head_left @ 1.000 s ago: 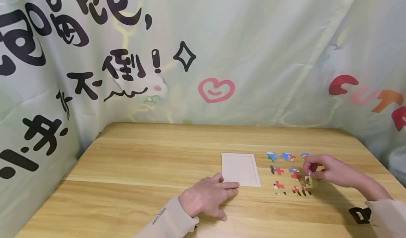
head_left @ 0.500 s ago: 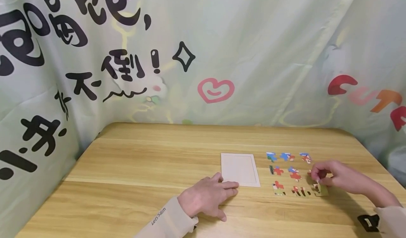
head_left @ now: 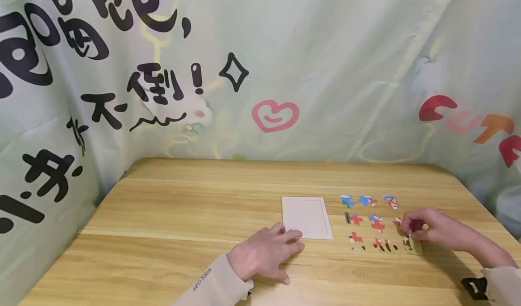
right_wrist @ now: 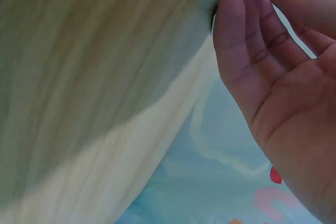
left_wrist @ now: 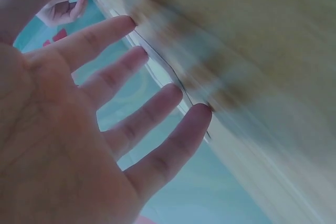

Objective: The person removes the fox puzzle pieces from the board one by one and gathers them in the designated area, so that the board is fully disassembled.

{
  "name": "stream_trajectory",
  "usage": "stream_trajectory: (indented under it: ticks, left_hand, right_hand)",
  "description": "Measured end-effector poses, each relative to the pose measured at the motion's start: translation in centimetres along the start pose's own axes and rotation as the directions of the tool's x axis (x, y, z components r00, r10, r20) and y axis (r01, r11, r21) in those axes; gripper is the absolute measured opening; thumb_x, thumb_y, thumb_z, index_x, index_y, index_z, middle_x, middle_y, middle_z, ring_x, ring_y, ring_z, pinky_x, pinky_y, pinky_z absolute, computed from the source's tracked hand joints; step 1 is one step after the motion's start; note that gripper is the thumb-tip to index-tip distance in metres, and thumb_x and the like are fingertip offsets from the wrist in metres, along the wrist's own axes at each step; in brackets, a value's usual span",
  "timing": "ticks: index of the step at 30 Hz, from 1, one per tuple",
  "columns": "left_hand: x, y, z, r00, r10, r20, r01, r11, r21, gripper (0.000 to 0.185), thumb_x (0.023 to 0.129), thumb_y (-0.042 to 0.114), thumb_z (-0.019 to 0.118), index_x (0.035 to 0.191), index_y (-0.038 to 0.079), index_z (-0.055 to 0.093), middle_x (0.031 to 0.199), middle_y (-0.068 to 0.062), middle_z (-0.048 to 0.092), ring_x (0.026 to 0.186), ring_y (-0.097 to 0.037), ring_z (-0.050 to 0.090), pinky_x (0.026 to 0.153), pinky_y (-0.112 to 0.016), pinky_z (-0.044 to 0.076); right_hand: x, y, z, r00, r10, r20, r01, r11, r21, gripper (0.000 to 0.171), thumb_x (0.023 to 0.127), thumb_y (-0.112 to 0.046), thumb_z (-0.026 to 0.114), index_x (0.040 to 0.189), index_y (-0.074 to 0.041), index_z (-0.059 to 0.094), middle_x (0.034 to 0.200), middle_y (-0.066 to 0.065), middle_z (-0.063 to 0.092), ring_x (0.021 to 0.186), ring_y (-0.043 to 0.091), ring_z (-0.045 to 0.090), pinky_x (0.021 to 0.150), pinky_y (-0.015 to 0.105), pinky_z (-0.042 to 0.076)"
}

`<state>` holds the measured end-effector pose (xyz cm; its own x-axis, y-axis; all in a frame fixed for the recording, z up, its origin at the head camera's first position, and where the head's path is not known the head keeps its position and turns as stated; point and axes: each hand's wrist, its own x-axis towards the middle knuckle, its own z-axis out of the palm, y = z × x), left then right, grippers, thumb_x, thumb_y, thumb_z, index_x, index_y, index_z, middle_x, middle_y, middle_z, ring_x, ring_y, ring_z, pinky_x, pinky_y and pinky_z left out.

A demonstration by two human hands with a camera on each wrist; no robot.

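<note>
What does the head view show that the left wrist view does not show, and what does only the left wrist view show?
Only the head view shows the whole wooden table, the white puzzle tray as a full rectangle, the loose coloured puzzle pieces laid in rows to its right, and the puzzle piece that the right hand pinches at the end of the front row. Only the left wrist view shows the palm side of the left hand, its fingers straight and spread. Both show the left hand resting open at the tray's near edge, and the right hand beyond it.
</note>
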<state>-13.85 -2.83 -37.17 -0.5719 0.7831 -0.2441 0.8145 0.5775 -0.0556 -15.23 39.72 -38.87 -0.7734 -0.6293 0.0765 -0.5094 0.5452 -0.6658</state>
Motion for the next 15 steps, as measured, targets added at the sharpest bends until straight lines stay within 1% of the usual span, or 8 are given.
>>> stream_trajectory:
  ticks: [3,6,9,10,13,15]
  left_hand:
    - [-0.04,-0.14,0.03,1.000,0.007,-0.008,-0.007,1.000,-0.004,0.079,0.080,0.058,0.076,0.149,0.031,0.051,0.158,0.013,0.036,0.127,-0.012,0.042,0.094,-0.027,0.047]
    - [-0.09,-0.28,0.08,1.000,0.013,-0.008,-0.013,1.000,-0.009,0.079,0.079,0.058,0.077,0.149,0.030,0.051,0.158,0.012,0.036,0.127,-0.013,0.042,0.093,-0.027,0.048]
    - [-0.12,-0.28,0.08,1.000,0.014,0.002,-0.014,1.000,-0.015,0.079,0.080,0.057,0.076,0.150,0.031,0.050,0.158,0.012,0.035,0.126,-0.013,0.042,0.097,-0.029,0.047]
    - [-0.13,-0.27,0.08,1.000,0.013,0.006,-0.013,1.000,-0.015,0.079,0.080,0.057,0.076,0.150,0.031,0.050,0.159,0.012,0.035,0.127,-0.013,0.041,0.099,-0.029,0.046]
    - [-0.11,-0.21,0.08,1.000,0.012,0.015,-0.012,1.000,0.005,0.080,0.080,0.059,0.075,0.151,0.033,0.048,0.159,0.012,0.035,0.130,-0.013,0.040,0.105,-0.030,0.041]
    - [-0.10,-0.12,0.12,1.000,0.011,0.009,-0.011,1.000,0.027,0.081,0.080,0.061,0.074,0.151,0.034,0.047,0.158,0.012,0.035,0.131,-0.013,0.040,0.109,-0.032,0.038]
  right_hand:
    - [0.10,-0.13,-0.03,0.999,0.043,0.010,-0.043,0.999,-0.018,0.031,0.075,0.024,0.063,0.083,-0.005,0.059,0.075,-0.010,0.054,0.068,0.001,0.045,0.052,0.025,0.035]
    - [0.16,-0.05,-0.08,0.999,0.034,0.002,-0.034,0.999,-0.040,0.029,0.078,0.023,0.064,0.084,-0.006,0.061,0.078,-0.012,0.056,0.070,0.000,0.048,0.053,0.025,0.039]
    - [0.04,-0.03,-0.27,0.999,0.004,-0.048,-0.008,0.996,-0.084,0.029,0.081,0.023,0.063,0.085,-0.006,0.063,0.079,-0.012,0.059,0.070,-0.001,0.050,0.052,0.025,0.041]
    - [-0.04,-0.07,-0.39,0.997,0.004,-0.071,-0.011,0.995,-0.104,0.029,0.082,0.023,0.063,0.086,-0.006,0.064,0.079,-0.013,0.059,0.070,0.000,0.050,0.052,0.025,0.041]
    - [-0.32,-0.30,-0.70,0.988,0.053,-0.143,-0.073,0.987,-0.142,0.026,0.087,0.019,0.062,0.087,-0.007,0.065,0.078,-0.014,0.059,0.069,0.002,0.051,0.050,0.025,0.040]
    - [-0.55,-0.47,-0.78,0.977,0.093,-0.193,-0.125,0.979,-0.162,0.023,0.089,0.015,0.063,0.087,-0.008,0.065,0.078,-0.014,0.060,0.069,0.003,0.052,0.051,0.025,0.041]
